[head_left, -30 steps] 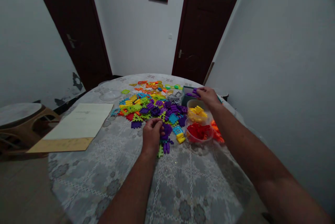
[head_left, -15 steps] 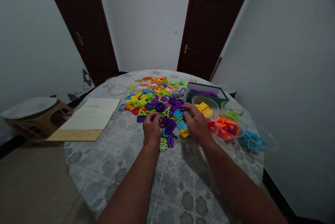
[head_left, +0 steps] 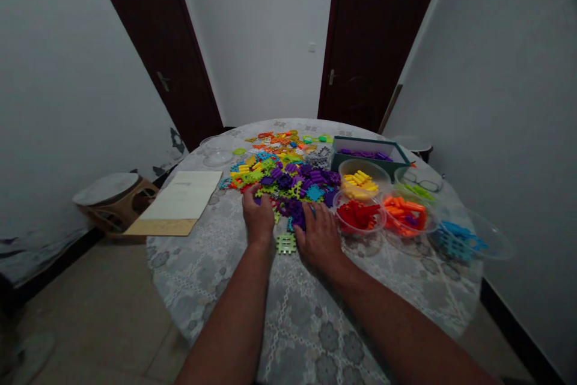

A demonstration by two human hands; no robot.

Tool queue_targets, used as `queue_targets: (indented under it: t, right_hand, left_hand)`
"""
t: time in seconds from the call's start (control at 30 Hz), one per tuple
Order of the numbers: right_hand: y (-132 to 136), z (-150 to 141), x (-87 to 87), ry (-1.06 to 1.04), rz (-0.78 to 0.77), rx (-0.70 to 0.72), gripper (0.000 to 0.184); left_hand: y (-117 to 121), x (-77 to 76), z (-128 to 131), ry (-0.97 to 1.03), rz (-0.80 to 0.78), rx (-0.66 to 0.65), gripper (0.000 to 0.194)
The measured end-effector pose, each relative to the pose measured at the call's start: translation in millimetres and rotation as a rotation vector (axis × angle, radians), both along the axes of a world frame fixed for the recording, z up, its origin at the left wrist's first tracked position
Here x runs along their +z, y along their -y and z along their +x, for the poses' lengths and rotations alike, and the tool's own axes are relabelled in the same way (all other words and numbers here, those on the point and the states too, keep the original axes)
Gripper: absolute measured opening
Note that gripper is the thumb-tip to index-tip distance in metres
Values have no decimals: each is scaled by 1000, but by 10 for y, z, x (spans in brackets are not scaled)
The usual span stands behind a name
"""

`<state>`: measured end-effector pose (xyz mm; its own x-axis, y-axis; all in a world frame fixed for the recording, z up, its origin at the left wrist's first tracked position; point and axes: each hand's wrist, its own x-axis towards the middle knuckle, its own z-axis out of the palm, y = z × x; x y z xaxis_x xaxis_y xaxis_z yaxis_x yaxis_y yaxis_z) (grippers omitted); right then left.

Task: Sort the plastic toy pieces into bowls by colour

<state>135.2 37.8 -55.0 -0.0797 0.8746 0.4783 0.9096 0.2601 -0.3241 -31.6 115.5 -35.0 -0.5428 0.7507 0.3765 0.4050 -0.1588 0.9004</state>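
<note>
A heap of colourful plastic interlocking toy pieces (head_left: 282,179) lies mid-table, with many purple, lime and yellow ones. My left hand (head_left: 258,217) is at its near left edge, thumb and fingers apart around the pieces, a bit of purple showing by the fingers. My right hand (head_left: 321,239) lies low on the near right side, fingers spread over purple pieces (head_left: 295,212); what is under the fingertips is hidden. Between the hands a lime square piece (head_left: 286,244) rests on the cloth. Near my right fingers is a light blue piece (head_left: 314,193).
Right of the heap stand clear bowls with yellow pieces (head_left: 359,182), red pieces (head_left: 358,215), orange pieces (head_left: 406,214) and blue pieces (head_left: 457,241). Behind them is a green box (head_left: 369,164) with purple pieces. Glasses (head_left: 424,182) lie at right; a paper pad (head_left: 180,199) at left.
My right hand has come down and nearer, from beside the yellow bowl onto the near purple pieces. My left hand has moved from a pinch to the heap's left edge. The view has shifted left.
</note>
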Motion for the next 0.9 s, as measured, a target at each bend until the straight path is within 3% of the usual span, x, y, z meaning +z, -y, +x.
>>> queue_targets:
  t: [0.17, 0.33, 0.43, 0.6, 0.9]
  right_hand:
    - [-81, 15, -123, -46, 0, 23, 60]
    - [-155, 39, -184, -79, 0, 63, 60]
    - [-182, 48, -176, -105, -7, 94, 59]
    - [-214, 46, -145, -118, -40, 152, 63]
    - [-229, 35, -141, -146, -40, 205, 63]
  left_hand:
    - [-37, -144, -112, -470, -182, 61, 52]
    - [-77, -277, -98, -708, -278, -60, 42]
    - [-81, -288, -99, -730, -276, -51, 39]
    - [-69, -239, -104, -626, -293, 74, 56]
    - [-34, -118, -112, -556, -456, -12, 66]
